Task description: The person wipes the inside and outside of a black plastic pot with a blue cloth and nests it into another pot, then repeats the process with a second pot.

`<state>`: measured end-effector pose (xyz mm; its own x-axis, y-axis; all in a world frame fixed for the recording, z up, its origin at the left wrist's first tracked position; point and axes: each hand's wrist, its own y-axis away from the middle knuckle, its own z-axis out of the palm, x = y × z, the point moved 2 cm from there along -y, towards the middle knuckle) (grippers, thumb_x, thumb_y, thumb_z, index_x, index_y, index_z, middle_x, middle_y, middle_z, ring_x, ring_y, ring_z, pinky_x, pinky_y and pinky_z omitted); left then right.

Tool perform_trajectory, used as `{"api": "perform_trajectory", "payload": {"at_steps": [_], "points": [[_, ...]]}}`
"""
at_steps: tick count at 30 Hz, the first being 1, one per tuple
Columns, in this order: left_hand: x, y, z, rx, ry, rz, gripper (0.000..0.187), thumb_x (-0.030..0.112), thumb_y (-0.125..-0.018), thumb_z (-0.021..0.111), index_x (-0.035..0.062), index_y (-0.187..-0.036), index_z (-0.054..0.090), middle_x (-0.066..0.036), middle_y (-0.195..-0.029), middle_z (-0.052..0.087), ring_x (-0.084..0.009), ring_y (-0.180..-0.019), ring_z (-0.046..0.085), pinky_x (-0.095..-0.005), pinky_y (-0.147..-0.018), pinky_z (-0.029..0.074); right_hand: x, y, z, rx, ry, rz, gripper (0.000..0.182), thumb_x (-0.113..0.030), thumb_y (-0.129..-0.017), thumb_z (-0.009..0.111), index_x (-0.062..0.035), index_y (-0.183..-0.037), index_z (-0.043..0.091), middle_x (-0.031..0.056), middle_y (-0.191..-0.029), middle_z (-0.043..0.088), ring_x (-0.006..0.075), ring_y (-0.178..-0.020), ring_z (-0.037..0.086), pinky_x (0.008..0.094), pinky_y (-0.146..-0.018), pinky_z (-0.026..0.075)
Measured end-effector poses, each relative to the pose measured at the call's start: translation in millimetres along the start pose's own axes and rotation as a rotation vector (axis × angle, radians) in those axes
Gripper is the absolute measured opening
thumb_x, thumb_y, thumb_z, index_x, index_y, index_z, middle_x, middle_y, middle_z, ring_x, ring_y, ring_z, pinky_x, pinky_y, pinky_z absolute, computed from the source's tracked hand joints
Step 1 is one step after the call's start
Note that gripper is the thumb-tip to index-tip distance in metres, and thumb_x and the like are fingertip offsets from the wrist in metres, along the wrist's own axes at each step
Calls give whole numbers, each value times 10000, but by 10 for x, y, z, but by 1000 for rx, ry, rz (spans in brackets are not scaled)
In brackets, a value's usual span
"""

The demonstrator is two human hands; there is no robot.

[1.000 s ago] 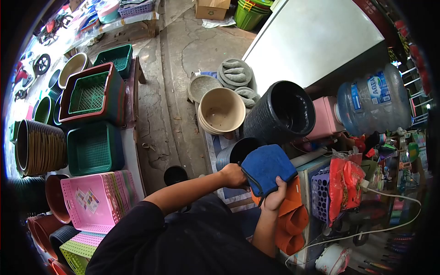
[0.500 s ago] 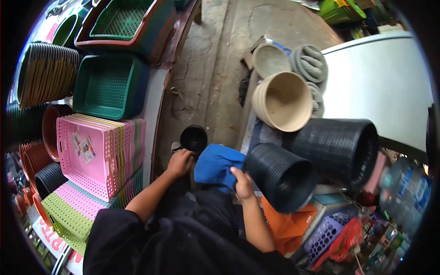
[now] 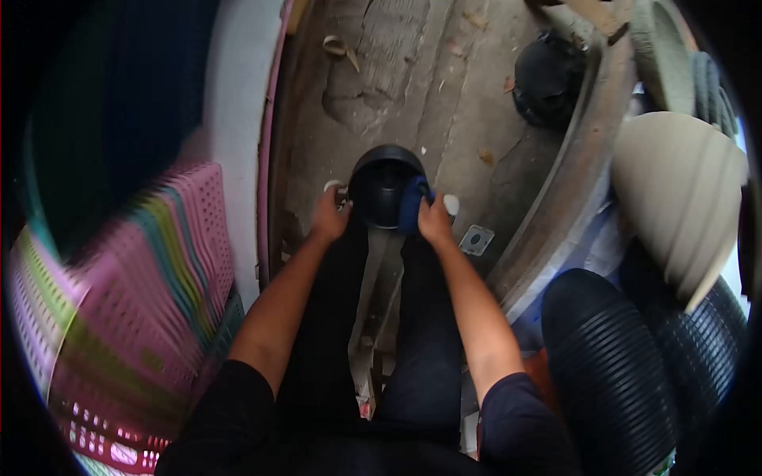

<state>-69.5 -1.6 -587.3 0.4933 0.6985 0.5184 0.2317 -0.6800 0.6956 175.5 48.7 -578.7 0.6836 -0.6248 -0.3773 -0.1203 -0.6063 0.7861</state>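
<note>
A round black plastic pot (image 3: 371, 190) sits low between my knees, its open mouth facing up toward me. My left hand (image 3: 331, 214) is closed at the left side of the pot, fingers curled by its rim. In my right hand (image 3: 433, 217) is a blue cloth (image 3: 411, 206), pressed against the inner right side of the pot. Part of the cloth is in the pot's shadow, and the fingertips of this hand are partly hidden.
Stacked pink, green and teal perforated baskets (image 3: 186, 238) stand at the left. Nested black pots (image 3: 607, 357) and cream pots (image 3: 675, 190) lie at the right by a wooden edge (image 3: 556, 198). Cracked concrete floor (image 3: 381, 79) stretches ahead, with a dark bundle (image 3: 548, 79) on it.
My right hand has carried the blue cloth down and into the black pot. My left hand stays by the pot's left side. The view has tilted down toward the floor.
</note>
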Motion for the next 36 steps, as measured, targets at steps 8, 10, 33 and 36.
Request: {"api": "perform_trajectory", "payload": {"at_steps": [8,10,33,36], "points": [[28,-288,204,118,53,-161,299,122,-812,721,30,-1055,573,-98,-869,647,-171,-797,628,-323,-702,509,138,-218,150,153,27,-107,298,-174,-911,554,49,-1089,466,281,-1057,544,439,-1033,527,461,-901,417],[-81,-336,229,85,44,-249,215,127,-816,715,17,-965,606,-90,-818,661,-179,-745,634,-317,-689,500,126,-219,168,96,32,-24,289,-178,-913,553,48,-1072,471,279,-1063,543,436,-1029,528,462,-895,417],[240,-315,348,177,-105,-102,180,96,-808,667,8,-950,601,-195,-928,624,-348,-894,621,-415,-788,482,131,-60,290,337,87,-6,457,-13,-800,602,29,-1212,410,244,-1111,523,419,-1071,517,449,-911,427],[358,-412,302,221,-136,47,172,67,-795,657,14,-948,597,-199,-920,607,-367,-902,600,-428,-787,470,160,-37,331,293,108,33,445,4,-792,593,24,-1196,408,237,-1116,522,419,-1076,516,459,-903,427]]}}
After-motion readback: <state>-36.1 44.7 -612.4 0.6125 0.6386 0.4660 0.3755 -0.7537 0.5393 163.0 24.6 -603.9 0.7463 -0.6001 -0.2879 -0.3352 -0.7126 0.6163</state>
